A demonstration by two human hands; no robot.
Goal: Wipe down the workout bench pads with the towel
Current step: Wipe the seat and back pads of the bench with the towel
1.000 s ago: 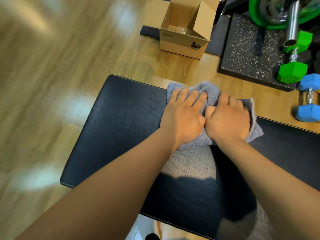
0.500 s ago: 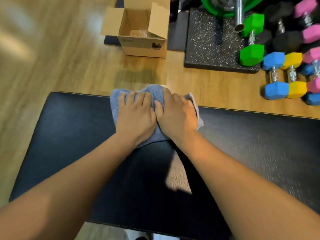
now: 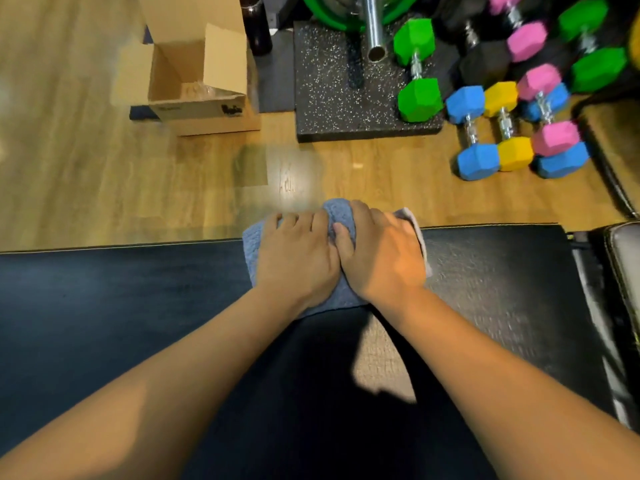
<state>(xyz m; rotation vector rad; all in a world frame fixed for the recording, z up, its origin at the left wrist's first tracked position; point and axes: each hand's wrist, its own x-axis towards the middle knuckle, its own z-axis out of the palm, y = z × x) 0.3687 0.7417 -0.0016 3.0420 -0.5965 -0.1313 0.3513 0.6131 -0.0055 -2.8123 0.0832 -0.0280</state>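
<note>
Pressing a folded blue-grey towel (image 3: 341, 296) against the far edge of a black workout bench pad (image 3: 104, 306), a person leans both bare arms over the bench to wipe it down. The left hand (image 3: 298, 258) lies flat with its fingers spread over the cloth, while the right hand (image 3: 381, 251) sits close beside it, knuckles bent as if bunching the towel's far fold; the two thumbs nearly touch, apparently to spread weight evenly and keep the cloth from slipping. Part of the towel hangs just past the pad's rim, likely to catch the edge seam. A second pad (image 3: 620, 271) lies to the right across a narrow gap. Beyond the bench, coloured dumbbells (image 3: 478, 133) and an open cardboard box (image 3: 197, 88) rest on the wooden floor (image 3: 69, 168), well clear of the work
</note>
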